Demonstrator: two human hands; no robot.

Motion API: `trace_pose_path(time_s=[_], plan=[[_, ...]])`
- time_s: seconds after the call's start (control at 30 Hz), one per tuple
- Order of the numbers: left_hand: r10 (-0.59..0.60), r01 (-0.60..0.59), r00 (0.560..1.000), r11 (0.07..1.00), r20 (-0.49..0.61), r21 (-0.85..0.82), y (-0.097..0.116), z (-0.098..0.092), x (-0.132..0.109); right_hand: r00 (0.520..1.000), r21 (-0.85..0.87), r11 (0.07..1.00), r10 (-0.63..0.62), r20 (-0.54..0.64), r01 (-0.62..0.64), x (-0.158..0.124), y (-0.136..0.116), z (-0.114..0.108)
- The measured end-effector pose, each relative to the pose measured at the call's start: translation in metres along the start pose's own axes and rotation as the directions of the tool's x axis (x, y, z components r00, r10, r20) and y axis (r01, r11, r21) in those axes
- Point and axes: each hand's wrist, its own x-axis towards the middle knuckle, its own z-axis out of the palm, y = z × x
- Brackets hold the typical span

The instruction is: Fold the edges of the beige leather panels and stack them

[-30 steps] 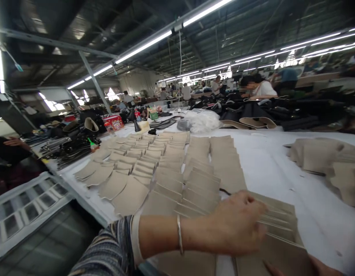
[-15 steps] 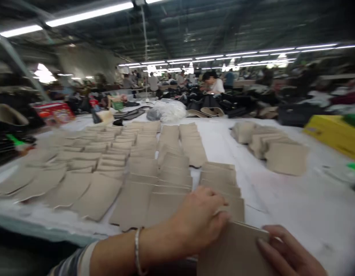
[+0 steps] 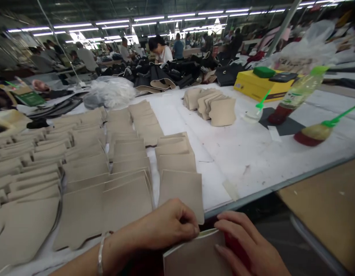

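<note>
A beige panel [image 3: 197, 257] is held upright low in the view, near the table's front edge. My left hand [image 3: 174, 224], with a bracelet at the wrist, has its fingers curled closed at the panel's top edge. My right hand [image 3: 246, 241] grips the panel's right side between thumb and fingers. Just beyond my hands lies a stack of beige panels [image 3: 181, 191]. To the left, overlapping rows of beige panels [image 3: 128, 199] spread over the white table [image 3: 217, 153].
A smaller beige pile [image 3: 222, 111] lies further back. At the right stand a yellow box [image 3: 252, 86], a tilted bottle [image 3: 298, 96] and a squeeze bottle with a green nozzle [image 3: 315, 134]. A clear plastic bag [image 3: 111, 92] lies behind the rows. A person [image 3: 164, 51] works beyond.
The view has swung right, bringing the bottles and the table's right edge into sight. Both hands and the held panel appear further left in the picture. The panel is still held.
</note>
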Motion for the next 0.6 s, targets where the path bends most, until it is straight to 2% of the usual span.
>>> trace_pose_path(time_s=[0.07,0.13,0.3,0.47,0.6], plan=[[-0.016,0.016,1.0,1.0,-0.008,-0.011,0.001,0.002,0.002,0.981,-0.202,0.965,-0.183,-0.06,0.168,0.006,-0.006,-0.001],[-0.02,0.019,0.999,1.0,-0.027,-0.019,0.002,0.006,0.002,0.97,-0.237,0.945,-0.242,-0.039,0.226,0.012,-0.014,0.0],[0.013,-0.015,0.999,0.998,-0.041,-0.067,-0.005,0.017,-0.008,0.972,-0.137,0.963,-0.235,-0.004,0.232,0.016,-0.028,0.007],[0.071,-0.059,0.993,0.991,-0.099,0.121,-0.02,0.022,-0.017,0.969,-0.024,0.97,-0.238,0.061,0.24,0.018,-0.035,0.018],[0.093,-0.081,0.992,0.988,-0.09,0.131,-0.025,0.024,-0.023,0.949,-0.056,0.949,-0.304,0.079,0.309,0.016,-0.044,0.023]])
